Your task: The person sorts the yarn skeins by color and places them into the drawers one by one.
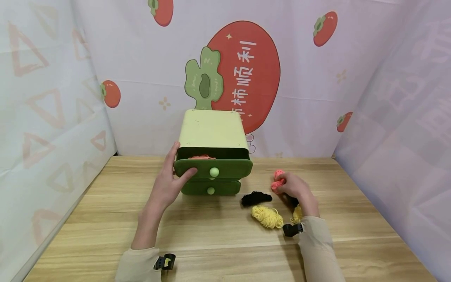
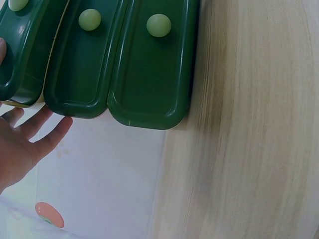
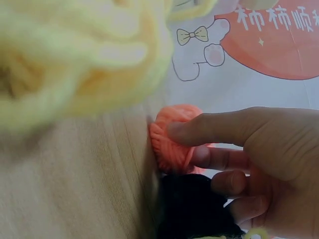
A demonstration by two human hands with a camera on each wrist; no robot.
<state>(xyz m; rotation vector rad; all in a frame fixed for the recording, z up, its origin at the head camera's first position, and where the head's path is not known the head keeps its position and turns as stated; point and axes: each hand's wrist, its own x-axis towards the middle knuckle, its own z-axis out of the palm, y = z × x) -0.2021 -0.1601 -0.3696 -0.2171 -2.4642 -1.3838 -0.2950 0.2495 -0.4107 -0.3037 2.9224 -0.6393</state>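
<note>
Box [image 1: 213, 127]: cream shell with green drawer fronts, the landmark for every place below
Pink yarn [image 1: 277, 187]: right of the box and well apart from it, on or just above the tabletop [image 1: 211, 244], I cannot tell which
Right hand [image 1: 298, 188]: right of the box, thumb and forefinger pinched on the pink yarn, other fingers bent beside a dark bundle [image 3: 192, 209]
Weight and feel: likely very light and soft, squashing under a gentle pinch; not slippery or fragile, though loose strands could snag
Where to hold: best across the wound middle, catching many strands together, rather than by one edge loop
Left hand [image 1: 165, 184]: at the box's left side, fingers spread apart against it, thumb lying on the top drawer [image 1: 232, 168], no clamp seen
Top drawer: slid out of the box's front, red-pink yarn [image 1: 201, 157] showing inside; probably stiff and smooth, easiest moved by its knob [image 1: 214, 172]
Black yarn [image 1: 256, 198]: just off the box's right front corner
Yellow yarn [image 1: 267, 217]: farther forward and right of the box, looking equally soft
</note>
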